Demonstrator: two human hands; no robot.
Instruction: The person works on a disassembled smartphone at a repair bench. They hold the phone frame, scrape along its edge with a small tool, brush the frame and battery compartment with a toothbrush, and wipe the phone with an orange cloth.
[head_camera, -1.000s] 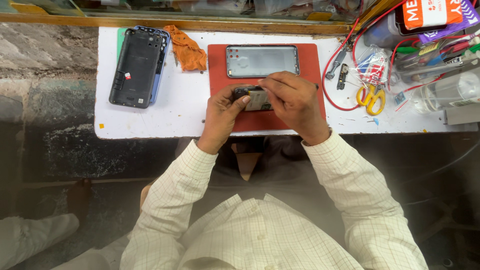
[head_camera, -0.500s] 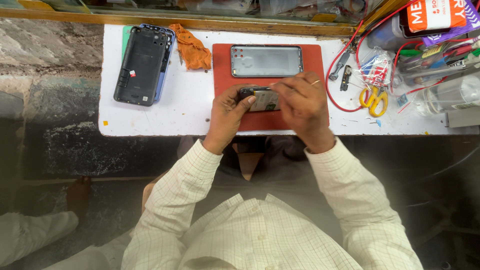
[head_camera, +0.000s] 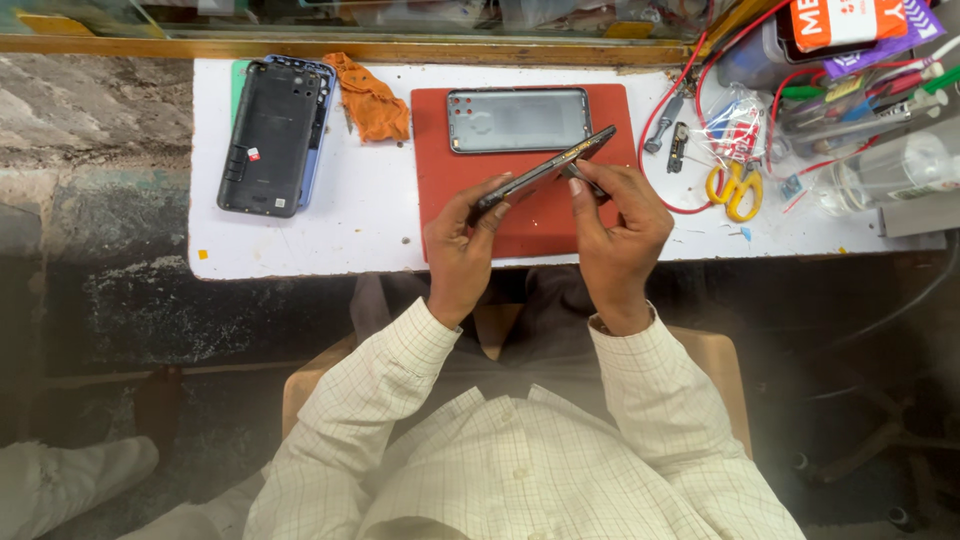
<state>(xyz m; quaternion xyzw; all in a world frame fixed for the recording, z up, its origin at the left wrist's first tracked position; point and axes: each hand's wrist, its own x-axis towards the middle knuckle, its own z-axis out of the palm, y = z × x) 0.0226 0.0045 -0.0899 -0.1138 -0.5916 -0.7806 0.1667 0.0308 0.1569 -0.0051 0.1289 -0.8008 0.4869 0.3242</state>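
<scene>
Well to the left of the left hand, an opened dark phone body (head_camera: 272, 135) lies flat on the white tabletop (head_camera: 330, 225), with an orange cloth (head_camera: 372, 97) just beside it on the side toward the hands. The left hand (head_camera: 460, 245) grips the lower left end of a thin dark phone (head_camera: 545, 172), thumb and fingers closed on its edges. The phone is held edge-on and tilted, rising from the left hand toward the right hand, above a red work mat (head_camera: 440, 180). Beyond both hands, a grey phone back cover (head_camera: 518, 120) lies flat on the mat. The right hand (head_camera: 618, 220) pinches the phone near its upper right portion with thumb and fingertips. To the right of the right hand lie yellow-handled scissors (head_camera: 735, 188), red wires (head_camera: 668, 100) and a clear plastic bottle (head_camera: 885, 170).
</scene>
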